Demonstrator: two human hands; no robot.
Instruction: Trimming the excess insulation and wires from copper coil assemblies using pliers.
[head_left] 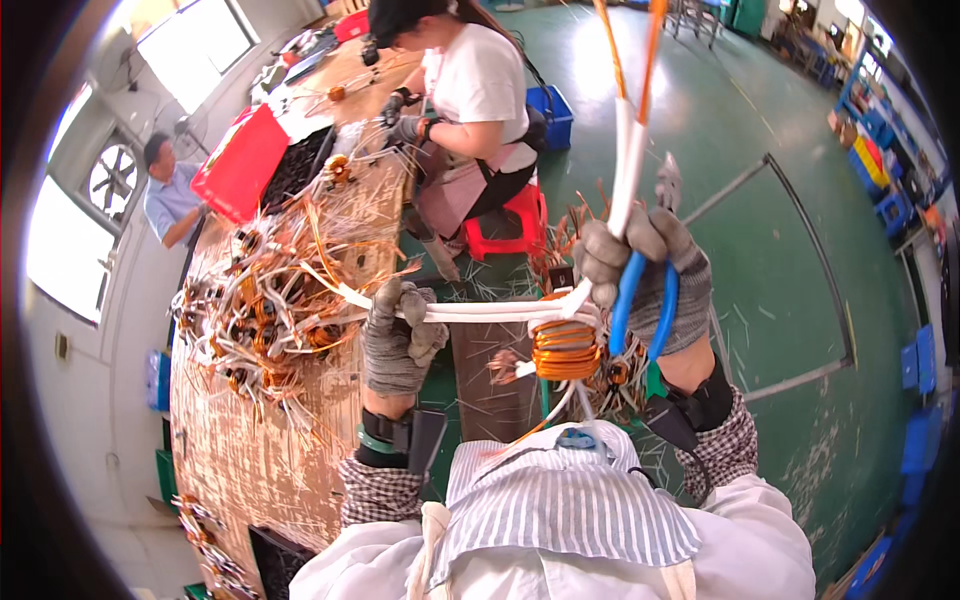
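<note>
My left hand, in a grey glove, is closed around white-sleeved wire leads that stretch sideways to a copper wire coil. Frayed copper strands stick out of the sleeves' left end. In my gloved right hand is a pair of blue-handled pliers, its grey metal head pointing up and away from me. The same hand's fingers pinch another pair of white-sleeved leads, which rise upward with bare copper-coloured ends. The coil hangs in front of my striped apron, below the right hand.
A wooden table on the left carries a heap of wired copper coils and a tilted red bin. Ahead, a co-worker in a white shirt sits on a red stool. Another person is beyond the table. Blue crates line the right.
</note>
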